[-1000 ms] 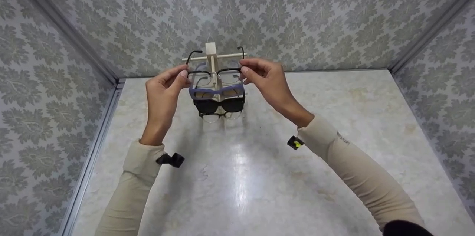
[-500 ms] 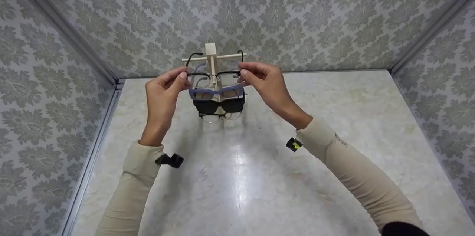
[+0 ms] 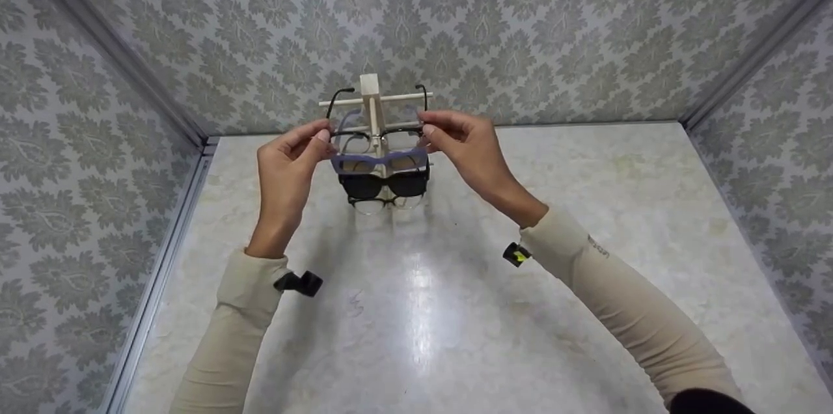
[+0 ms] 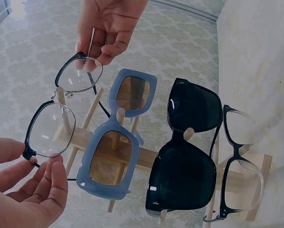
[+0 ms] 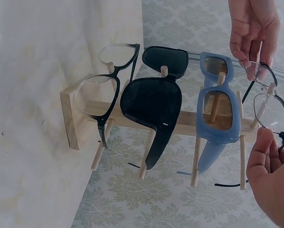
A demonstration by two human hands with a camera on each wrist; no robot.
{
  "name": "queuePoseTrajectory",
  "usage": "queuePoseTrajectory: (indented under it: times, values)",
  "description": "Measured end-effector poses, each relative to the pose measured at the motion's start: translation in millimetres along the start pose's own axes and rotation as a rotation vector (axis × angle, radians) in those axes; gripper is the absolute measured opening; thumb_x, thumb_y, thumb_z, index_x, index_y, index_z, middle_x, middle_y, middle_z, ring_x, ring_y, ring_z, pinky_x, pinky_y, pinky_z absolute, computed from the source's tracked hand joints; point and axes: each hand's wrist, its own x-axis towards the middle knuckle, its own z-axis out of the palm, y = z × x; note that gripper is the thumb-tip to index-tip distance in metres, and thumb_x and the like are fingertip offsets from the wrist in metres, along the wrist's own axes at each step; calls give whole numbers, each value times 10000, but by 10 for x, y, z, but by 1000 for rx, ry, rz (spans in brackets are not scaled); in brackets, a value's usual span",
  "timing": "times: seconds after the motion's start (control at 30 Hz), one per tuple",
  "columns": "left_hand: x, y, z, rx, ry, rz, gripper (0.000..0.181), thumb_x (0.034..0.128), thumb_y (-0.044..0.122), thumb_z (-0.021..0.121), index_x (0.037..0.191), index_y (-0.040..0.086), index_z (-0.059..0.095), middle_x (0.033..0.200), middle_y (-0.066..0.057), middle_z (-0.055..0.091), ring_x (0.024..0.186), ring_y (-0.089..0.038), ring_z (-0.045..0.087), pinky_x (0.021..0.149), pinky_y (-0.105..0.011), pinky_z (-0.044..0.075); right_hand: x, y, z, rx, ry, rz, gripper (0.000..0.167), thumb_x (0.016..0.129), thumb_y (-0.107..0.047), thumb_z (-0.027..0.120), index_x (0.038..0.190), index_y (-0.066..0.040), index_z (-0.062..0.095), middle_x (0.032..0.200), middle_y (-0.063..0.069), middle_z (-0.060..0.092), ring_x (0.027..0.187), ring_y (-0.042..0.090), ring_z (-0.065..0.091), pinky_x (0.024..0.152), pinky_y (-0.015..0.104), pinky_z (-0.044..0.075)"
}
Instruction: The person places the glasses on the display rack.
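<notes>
Half-rim eyeglasses (image 4: pixel 35 118) with dark brow bars and clear lenses stand at the top of a wooden glasses stand (image 3: pixel 369 85). My left hand (image 3: pixel 286 163) pinches one end of the frame near the hinge, and my right hand (image 3: pixel 474 153) pinches the opposite end. The dark temples reach back toward the stand's top crossbar. In the left wrist view the bridge lies by the top peg (image 4: pixel 61 97); whether it rests there I cannot tell. Just below sit blue-framed sunglasses (image 4: pixel 87 166) with brown lenses, apart from my fingers.
Lower on the stand hang black sunglasses (image 3: pixel 364 187) and dark-topped clear eyeglasses (image 5: pixel 116 92). The stand rises from a pale marbled tabletop (image 3: pixel 553 336), close to the patterned back wall (image 3: pixel 481 30). More patterned walls flank the table.
The front of the half-rim eyeglasses has come down slightly toward the blue sunglasses. Both hands keep their pinch and shift only a little; the right hand has lowered slightly.
</notes>
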Motion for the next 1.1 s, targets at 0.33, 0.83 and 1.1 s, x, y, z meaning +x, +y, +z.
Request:
queuePoseTrajectory:
  times: [0.33,0.83,1.1]
  values:
    - [-14,-45,7,24,-13,18,276,1091,71,703,1330,-58,757,1259,-247,751,1011,-326,767,919,-317,639,-2,18,-18,4,8,17,265,1103,-69,684,1341,24,756,1186,151,767,1015,273,765,923,394,649]
    - [-154,-179,-187,144,-24,9,545,1100,194,721,1608,82,559,1373,-81,713,1196,-214,672,930,-300,598,-197,142,-361,-92,28,15,314,1113,-113,681,1397,14,722,1289,152,763,1114,248,765,961,382,633]
    - [-335,-349,-271,204,-42,-48,536,1100,215,725,1597,84,573,1396,-82,704,1203,-158,647,947,-275,563,-438,332,-714,-164,52,71,315,1106,-139,703,1388,-3,727,1291,125,762,1126,241,755,935,300,627]
